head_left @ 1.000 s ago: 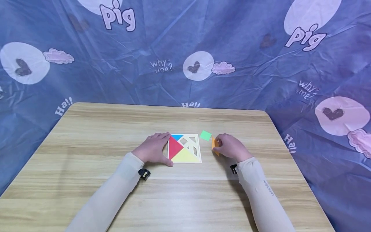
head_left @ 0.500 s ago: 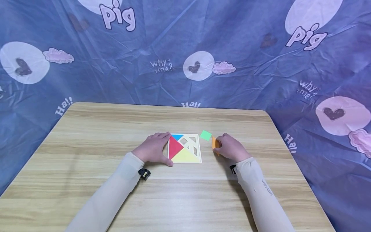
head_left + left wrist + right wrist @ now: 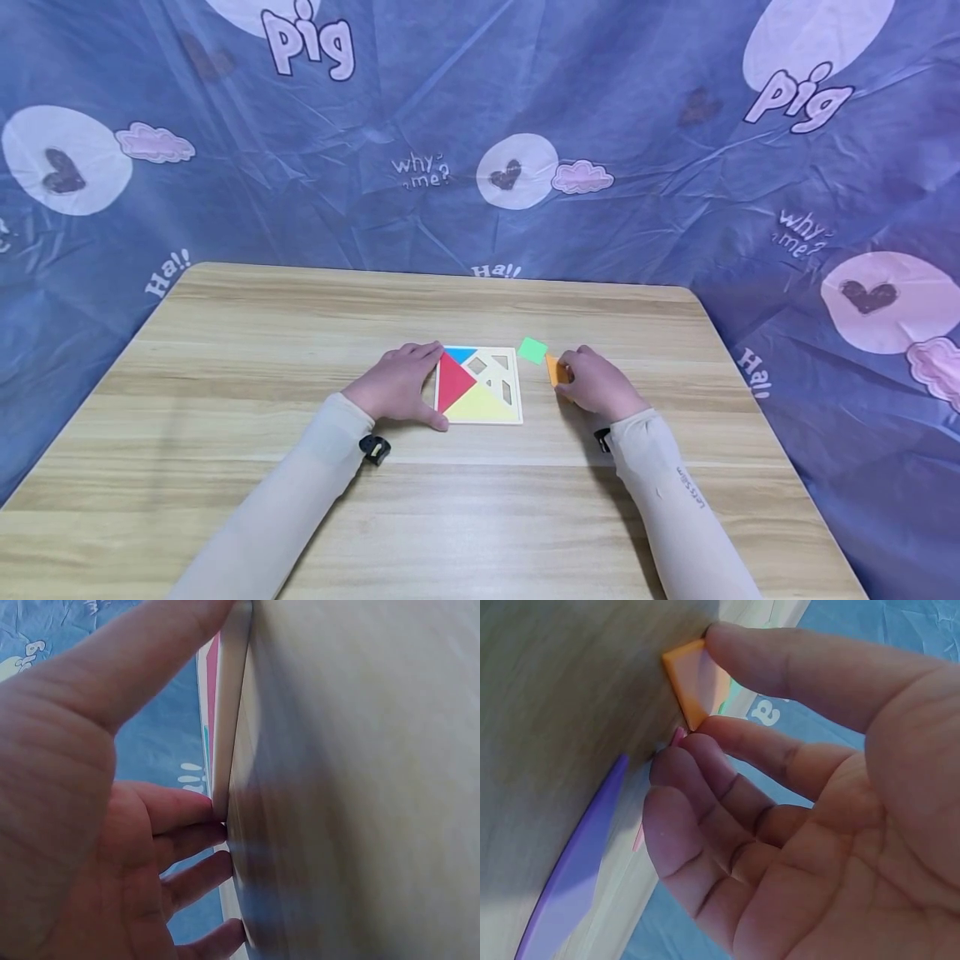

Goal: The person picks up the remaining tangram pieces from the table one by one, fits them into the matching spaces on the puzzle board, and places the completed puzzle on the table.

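A cream tangram board (image 3: 514, 367) lies flat at mid-table. Seated in it are a red triangle (image 3: 453, 383), a yellow triangle (image 3: 480, 406) and a blue piece (image 3: 459, 354); several cut-outs show at its right. My left hand (image 3: 396, 383) holds the board's left side, thumb at the near corner and index finger at the far one. Right of the board, my right hand (image 3: 600, 383) pinches an orange triangle (image 3: 694, 679) between thumb and index finger. A green square piece (image 3: 532, 350) lies just beyond that triangle.
In the right wrist view, a purple piece (image 3: 574, 874) lies on the table by the right hand, and a pink piece (image 3: 678, 736) is partly hidden behind the fingers. Patterned blue cloth (image 3: 345, 217) hangs behind the wooden table (image 3: 465, 517).
The orange triangle has tilted in my right hand and its far corner sits closer to the green piece. The left hand and the board keep their places.
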`<action>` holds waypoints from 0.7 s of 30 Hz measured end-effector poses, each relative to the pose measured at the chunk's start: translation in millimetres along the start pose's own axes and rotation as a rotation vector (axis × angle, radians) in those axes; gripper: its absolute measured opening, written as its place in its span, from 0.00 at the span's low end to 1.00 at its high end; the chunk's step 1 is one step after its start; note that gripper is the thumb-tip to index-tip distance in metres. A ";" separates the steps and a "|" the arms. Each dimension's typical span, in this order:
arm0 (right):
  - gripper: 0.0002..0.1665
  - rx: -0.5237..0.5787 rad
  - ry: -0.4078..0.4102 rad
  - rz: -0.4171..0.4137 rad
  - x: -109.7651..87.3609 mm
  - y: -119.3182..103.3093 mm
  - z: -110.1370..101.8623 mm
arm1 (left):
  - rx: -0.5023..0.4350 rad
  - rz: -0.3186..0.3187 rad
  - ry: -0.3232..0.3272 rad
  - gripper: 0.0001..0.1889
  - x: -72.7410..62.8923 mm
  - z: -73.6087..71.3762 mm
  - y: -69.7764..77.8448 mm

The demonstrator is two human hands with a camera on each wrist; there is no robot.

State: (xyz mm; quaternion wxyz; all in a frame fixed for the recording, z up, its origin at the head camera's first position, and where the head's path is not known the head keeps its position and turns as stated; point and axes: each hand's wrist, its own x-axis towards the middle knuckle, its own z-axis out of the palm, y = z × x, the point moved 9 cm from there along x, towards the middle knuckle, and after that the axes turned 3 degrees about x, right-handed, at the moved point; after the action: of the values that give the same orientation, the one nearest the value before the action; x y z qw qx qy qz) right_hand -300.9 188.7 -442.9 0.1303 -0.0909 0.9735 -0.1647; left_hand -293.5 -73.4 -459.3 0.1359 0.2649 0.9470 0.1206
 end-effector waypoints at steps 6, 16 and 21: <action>0.24 -0.004 0.005 -0.005 1.0 0.6 -0.3 | 0.000 0.000 0.001 0.66 -2.3 -1.8 1.4; 0.15 0.050 0.004 0.034 0.5 3.4 0.9 | 0.018 0.004 0.008 0.64 -0.9 -0.1 1.6; 0.16 0.060 0.000 0.053 0.5 5.1 1.3 | 0.016 0.000 0.005 0.64 -0.5 1.0 1.2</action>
State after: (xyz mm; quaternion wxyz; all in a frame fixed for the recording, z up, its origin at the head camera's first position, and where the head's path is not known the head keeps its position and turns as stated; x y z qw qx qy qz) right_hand -301.6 193.0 -446.0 0.1372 -0.0614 0.9701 -0.1904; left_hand -292.2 -72.5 -459.9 0.1316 0.2655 0.9483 0.1135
